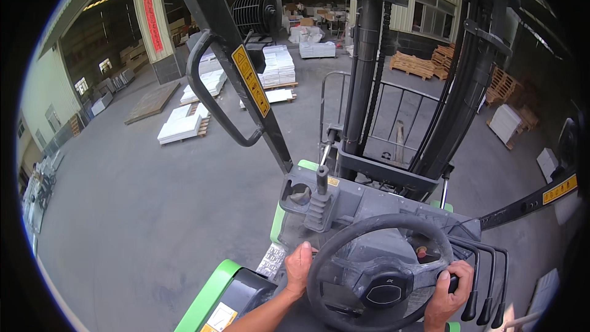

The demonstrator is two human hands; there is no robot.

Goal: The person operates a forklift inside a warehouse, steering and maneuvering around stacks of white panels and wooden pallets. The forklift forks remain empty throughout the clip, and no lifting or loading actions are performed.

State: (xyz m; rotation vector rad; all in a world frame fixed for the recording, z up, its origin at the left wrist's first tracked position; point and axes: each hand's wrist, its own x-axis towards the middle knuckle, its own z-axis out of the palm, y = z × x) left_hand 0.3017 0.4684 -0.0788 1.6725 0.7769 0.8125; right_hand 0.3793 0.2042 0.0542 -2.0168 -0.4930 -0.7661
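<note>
I sit at the controls of a forklift, with its black steering wheel [384, 220] in front of me. My right hand [450, 292] is closed round the black spinner knob [453, 283] on the wheel's right side. Just left of the rim, my left hand [298, 268] is closed with the thumb up. A short dark stalk shows beside its fingertips, but what the fingers hold is hidden. Ahead of the wheel stands an upright lever [322, 179] with a ribbed rubber boot. Several bent black levers [487, 276] hang right of my right hand.
Beyond the dash rises the forklift mast [369, 55], with a metal rail guard [405, 101] behind it. White slabs on pallets [181, 124] lie ahead on the left, near a flat wooden platform [152, 103]. Wooden pallets [413, 64] and white stacks [505, 124] stand at the right.
</note>
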